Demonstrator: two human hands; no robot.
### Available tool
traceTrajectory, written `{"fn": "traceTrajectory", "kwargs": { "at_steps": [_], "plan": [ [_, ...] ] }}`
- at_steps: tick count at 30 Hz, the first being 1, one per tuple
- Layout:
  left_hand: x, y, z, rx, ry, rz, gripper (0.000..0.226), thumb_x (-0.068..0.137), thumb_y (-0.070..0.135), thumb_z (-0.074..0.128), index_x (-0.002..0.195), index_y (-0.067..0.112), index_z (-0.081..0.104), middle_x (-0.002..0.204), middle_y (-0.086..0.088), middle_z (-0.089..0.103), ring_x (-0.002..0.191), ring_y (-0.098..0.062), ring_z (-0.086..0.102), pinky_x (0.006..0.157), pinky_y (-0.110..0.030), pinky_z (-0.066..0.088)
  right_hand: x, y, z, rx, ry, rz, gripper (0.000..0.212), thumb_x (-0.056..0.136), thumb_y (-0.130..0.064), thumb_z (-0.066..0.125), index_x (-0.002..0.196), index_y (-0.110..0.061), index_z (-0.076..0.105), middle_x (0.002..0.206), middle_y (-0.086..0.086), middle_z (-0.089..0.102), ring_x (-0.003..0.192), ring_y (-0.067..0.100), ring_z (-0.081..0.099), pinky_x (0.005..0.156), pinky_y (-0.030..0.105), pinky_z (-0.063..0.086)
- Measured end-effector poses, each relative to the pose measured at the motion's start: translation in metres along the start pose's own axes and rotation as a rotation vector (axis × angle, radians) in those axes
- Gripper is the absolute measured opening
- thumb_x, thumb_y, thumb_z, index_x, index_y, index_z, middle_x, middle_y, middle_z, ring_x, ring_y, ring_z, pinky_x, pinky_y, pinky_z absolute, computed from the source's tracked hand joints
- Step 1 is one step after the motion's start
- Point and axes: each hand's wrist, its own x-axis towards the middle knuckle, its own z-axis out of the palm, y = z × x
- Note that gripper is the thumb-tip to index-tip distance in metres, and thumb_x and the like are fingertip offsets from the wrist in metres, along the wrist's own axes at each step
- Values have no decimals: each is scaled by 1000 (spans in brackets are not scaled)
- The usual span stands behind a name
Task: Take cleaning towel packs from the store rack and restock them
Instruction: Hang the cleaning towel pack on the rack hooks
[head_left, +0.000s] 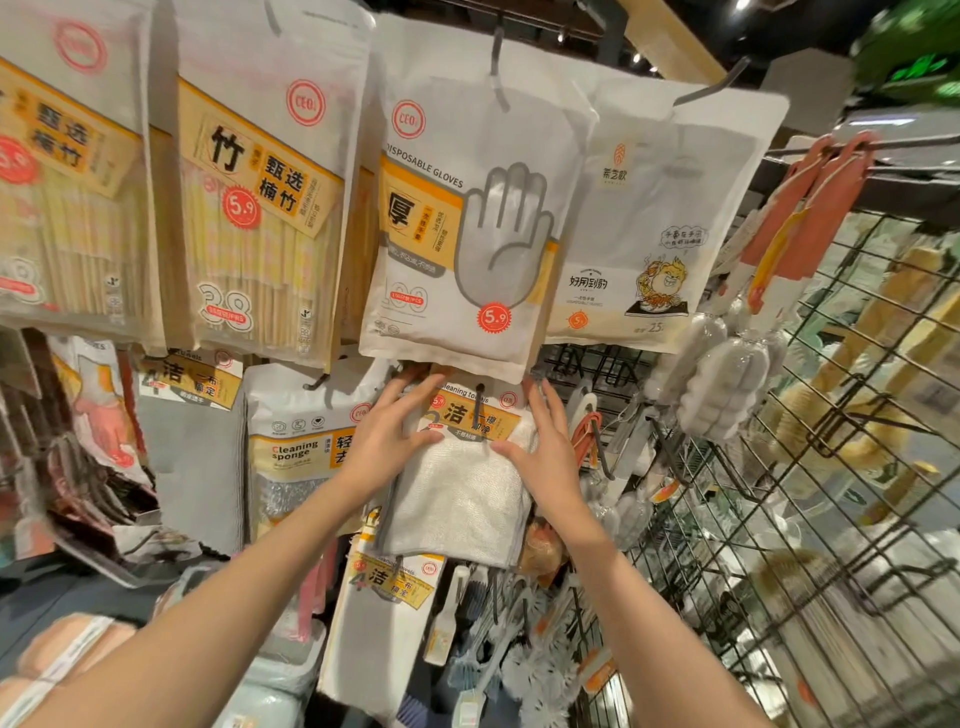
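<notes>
The cleaning towel pack (462, 467) hangs on its hook (479, 410), at 6 o'clock from the glove pack (457, 234). Left hand (387, 436) and right hand (545, 447) press its sides, fingers straight. Best to slide the pack squarely along the hook, not tearing the hole.

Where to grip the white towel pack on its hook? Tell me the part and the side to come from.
Grip the towel pack by its two side edges just under the yellow header card, coming straight from the front. It hangs flat, facing outward, on a dark hook through the card. The left hand and right hand already flank it there, so it could probably slide forward off the hook.
</notes>
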Motion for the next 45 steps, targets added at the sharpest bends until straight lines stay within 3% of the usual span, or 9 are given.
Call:
{"fn": "traceTrajectory", "kwargs": {
  "at_steps": [4,10,14,20,25,29,38,41,45],
  "plan": [
    [4,3,0,32,-6,-21,71,82,20,72,143,32,38,121,14,37,115,1,32,92,-19,29,4,0,-1,-8,-6,-5,90,78,-27,74,144,-44,15,156,-16,7,125,-5,26,97,19,31],
    [9,3,-1,48,-24,-57,69,82,21,72,143,20,40,116,9,41,110,-3,36,90,-22,31,9,1,-3,-16,-16,25,88,79,-28,73,148,-31,19,156,-14,7,136,7,28,100,18,26],
    [13,2,-2,49,-29,-56,66,82,23,73,141,24,43,113,8,45,111,-7,41,92,-26,33,12,-1,-4,-21,-24,40,87,79,-28,73,148,-29,19,157,-13,6,136,7,27,99,16,23],
    [19,8,-3,126,-30,-61,48,83,26,71,127,13,56,109,4,55,105,-14,45,80,-25,30,19,-2,-5,-2,-35,46,85,80,-26,73,147,-33,21,157,-11,7,138,10,25,99,16,22],
    [23,6,-2,153,-52,-102,53,84,29,71,130,10,54,129,-5,58,123,-23,47,89,-26,32,23,0,-4,-7,-29,56,82,80,-26,73,146,-30,25,157,-10,8,139,12,25,100,17,23],
    [29,2,-1,130,-58,-105,41,82,29,73,117,10,63,118,-3,66,111,-20,58,83,-28,41,28,1,-4,-12,-38,64,83,80,-27,73,147,-31,23,157,-7,7,139,14,25,99,18,25],
    [29,2,1,135,-84,-123,42,84,31,70,120,10,61,117,-3,65,110,-20,57,83,-27,40,29,2,-3,-48,-38,76,83,82,-31,70,148,-30,20,158,-7,5,140,15,25,104,25,30],
    [26,8,1,123,-95,-128,42,87,25,67,125,8,57,120,0,58,115,-16,51,84,-21,33,27,-1,-4,-62,-47,61,83,84,-31,69,148,-32,16,157,-8,2,139,16,26,101,26,32],
    [15,7,9,53,-46,-174,53,92,21,60,141,16,42,135,-8,43,128,-23,41,99,-23,28,14,-4,-1,-36,-27,67,84,87,-29,65,149,-31,10,157,-13,-4,135,8,26,92,19,29]
  ]
}}
